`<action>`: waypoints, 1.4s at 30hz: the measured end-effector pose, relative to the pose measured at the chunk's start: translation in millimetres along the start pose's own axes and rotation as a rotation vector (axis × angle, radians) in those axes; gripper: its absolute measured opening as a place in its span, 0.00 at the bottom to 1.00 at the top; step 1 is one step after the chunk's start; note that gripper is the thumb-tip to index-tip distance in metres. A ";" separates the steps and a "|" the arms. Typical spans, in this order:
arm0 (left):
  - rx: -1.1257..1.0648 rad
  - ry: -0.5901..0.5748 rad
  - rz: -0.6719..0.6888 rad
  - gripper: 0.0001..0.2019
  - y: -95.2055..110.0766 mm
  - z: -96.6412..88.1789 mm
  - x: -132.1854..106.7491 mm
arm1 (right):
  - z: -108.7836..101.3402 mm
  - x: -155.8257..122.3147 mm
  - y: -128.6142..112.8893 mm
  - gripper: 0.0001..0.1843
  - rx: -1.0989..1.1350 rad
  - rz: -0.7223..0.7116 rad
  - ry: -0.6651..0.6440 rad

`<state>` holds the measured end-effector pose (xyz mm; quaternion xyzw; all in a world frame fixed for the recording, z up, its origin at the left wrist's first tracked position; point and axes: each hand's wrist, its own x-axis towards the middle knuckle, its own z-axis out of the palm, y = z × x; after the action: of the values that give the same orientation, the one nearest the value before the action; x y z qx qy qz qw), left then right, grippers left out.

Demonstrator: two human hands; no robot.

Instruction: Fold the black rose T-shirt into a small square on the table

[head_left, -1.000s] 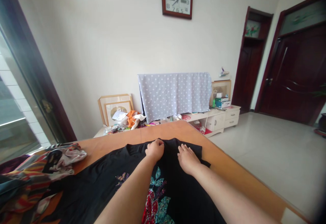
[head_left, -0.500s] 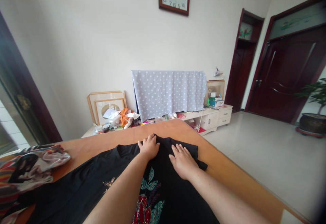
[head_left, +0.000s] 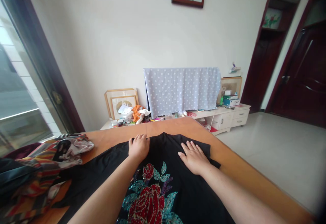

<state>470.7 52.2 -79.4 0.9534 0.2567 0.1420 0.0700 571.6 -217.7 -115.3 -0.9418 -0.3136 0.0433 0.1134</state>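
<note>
Soft, limp black sequin-embroidered garment point(head_left: 175, 186) lies at 6 o'clock on the bench point(head_left: 112, 142). Left hand point(head_left: 139, 147) and right hand point(head_left: 194, 157) press flat, fingers point(head_left: 187, 145) spread, released. Best held along its top edge point(head_left: 163, 134).

Bare skin all the way from the fingertips to the lower edge of the view: a left forearm point(head_left: 107, 191) and a right forearm point(head_left: 236, 197), both thick, smooth and rounded, each widening toward the elbow and cut off by the frame before reaching it. At the end of the left forearm, a broad, short left hand point(head_left: 139, 146) with a padded back and short, rounded fingers point(head_left: 138, 137). On the other side, a right hand point(head_left: 194, 157) of the same sturdy build, its four fingers and thumb plainly separate and gently tapered. Soft, fleshy wrists on both sides, only lightly narrower than the hands. Fingernails too small to make out.
</note>
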 end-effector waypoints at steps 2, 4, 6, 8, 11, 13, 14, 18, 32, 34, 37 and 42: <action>0.027 0.005 -0.101 0.28 -34.9 -9.5 -9.0 | 1.5 0.8 0.5 0.41 -0.005 0.002 -0.001; 0.039 -0.023 -0.184 0.32 -68.2 -12.5 -16.6 | 2.9 1.3 1.1 0.41 -0.010 -0.003 0.002; 0.062 -0.085 -0.238 0.37 -96.1 -9.6 -21.0 | 3.9 1.9 2.1 0.42 -0.013 -0.009 0.003; 0.092 -0.118 -0.264 0.41 -116.0 -3.6 -21.3 | 4.4 2.8 3.3 0.42 -0.016 -0.007 -0.003; 0.108 -0.127 -0.292 0.44 -129.8 3.7 -16.2 | 4.0 4.4 4.7 0.42 -0.021 -0.001 -0.023; 0.106 -0.120 -0.301 0.45 -131.1 5.0 -12.3 | 3.4 5.0 5.1 0.42 -0.027 -0.002 -0.035; 0.104 -0.118 -0.306 0.45 -130.4 4.6 -11.3 | 3.2 5.1 5.1 0.42 -0.031 -0.004 -0.037; 0.102 -0.128 -0.275 0.42 -123.9 -2.3 -18.3 | 2.7 5.0 5.0 0.43 -0.043 -0.010 -0.037; 0.069 -0.185 -0.101 0.44 -98.0 -24.6 -98.2 | -4.3 -21.7 -53.3 0.46 -0.030 -0.041 -0.069; 0.065 -0.183 -0.121 0.45 -96.1 -19.6 -98.0 | 0.7 -20.1 -57.9 0.48 -0.031 -0.018 -0.120; 0.073 -0.172 -0.141 0.45 -96.2 -14.0 -89.7 | 5.4 -12.2 -58.9 0.50 -0.038 -0.001 -0.145; 0.079 -0.187 -0.140 0.47 -97.9 -13.5 -73.5 | 5.6 -3.7 -58.4 0.50 -0.045 -0.010 -0.113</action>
<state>359.7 99.6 -104.0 0.9442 0.3206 0.0372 0.0659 533.9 -173.4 -106.7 -0.9386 -0.3250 0.0887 0.0746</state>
